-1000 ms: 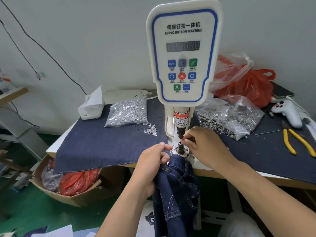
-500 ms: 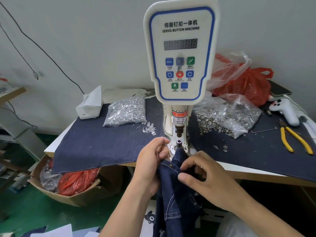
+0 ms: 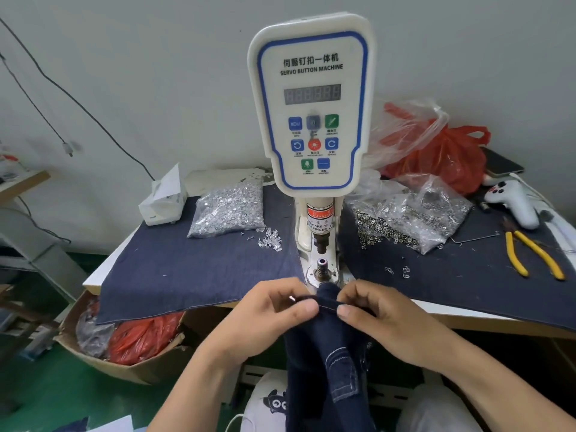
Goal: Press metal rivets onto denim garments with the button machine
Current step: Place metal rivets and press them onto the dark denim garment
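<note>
The white servo button machine (image 3: pixel 311 104) stands at the middle of the table, its lower die post (image 3: pixel 322 266) bare. A dark denim garment (image 3: pixel 330 353) hangs off the table's front edge just below the die. My left hand (image 3: pixel 271 313) pinches the garment's top edge between thumb and fingers, and a small metal glint shows by its fingertips. My right hand (image 3: pixel 374 316) pinches the same edge from the right. Both hands sit just in front of the die, not under the punch (image 3: pixel 321 241).
A bag of silver rivets (image 3: pixel 227 210) lies left of the machine with loose ones beside it; a bag of ring parts (image 3: pixel 414 216) lies right. Yellow pliers (image 3: pixel 530 254), a white controller (image 3: pixel 514 201), a red bag (image 3: pixel 442 151) and a tissue box (image 3: pixel 162 201) sit around. A carton (image 3: pixel 124 363) stands below.
My right hand came down from the die to the garment and now pinches its top edge. The left hand shifted its hold along the same edge. The die post is uncovered.
</note>
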Available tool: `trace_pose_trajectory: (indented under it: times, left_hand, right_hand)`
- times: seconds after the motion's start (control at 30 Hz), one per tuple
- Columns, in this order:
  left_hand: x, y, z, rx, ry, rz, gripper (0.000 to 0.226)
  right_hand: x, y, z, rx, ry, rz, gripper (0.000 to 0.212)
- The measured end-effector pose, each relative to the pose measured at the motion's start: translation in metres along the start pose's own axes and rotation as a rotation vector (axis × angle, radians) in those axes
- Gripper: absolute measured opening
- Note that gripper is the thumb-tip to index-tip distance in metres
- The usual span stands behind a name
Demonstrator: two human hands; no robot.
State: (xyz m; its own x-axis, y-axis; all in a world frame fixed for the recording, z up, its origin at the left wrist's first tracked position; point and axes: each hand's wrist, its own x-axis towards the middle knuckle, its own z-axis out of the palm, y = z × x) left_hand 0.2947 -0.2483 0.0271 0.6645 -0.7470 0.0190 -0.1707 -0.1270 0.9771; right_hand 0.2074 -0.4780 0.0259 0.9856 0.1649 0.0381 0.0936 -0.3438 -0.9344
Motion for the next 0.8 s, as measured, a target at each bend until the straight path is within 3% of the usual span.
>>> trace_pose_trajectory:
  times: [0.17,0.27,0.4,0.6,0.8]
  left_hand:
    - [0.005,-0.013,0.018,-0.33,0.144,-0.009,0.035]
    - [0.01,-0.018,0.02,-0.405,0.196,-0.053,0.031]
    - [0.02,-0.015,0.025,-0.292,0.295,-0.088,0.028]
    - [0.045,-0.016,0.029,0.152,0.539,-0.117,0.039]
    - [0.059,-0.02,0.03,0.252,0.621,-0.109,0.039]
  right_hand:
    - [0.008,0.004,-0.014,-0.329,-0.115,0.026,0.019]
    - [0.011,0.008,-0.017,-0.216,-0.059,0.005,0.017]
    - [0.019,0.013,-0.02,0.01,0.01,0.067,0.02]
    - [0.047,0.023,-0.021,-0.144,0.248,0.153,0.035]
    - [0.059,0.028,-0.016,-0.164,0.28,0.159,0.038]
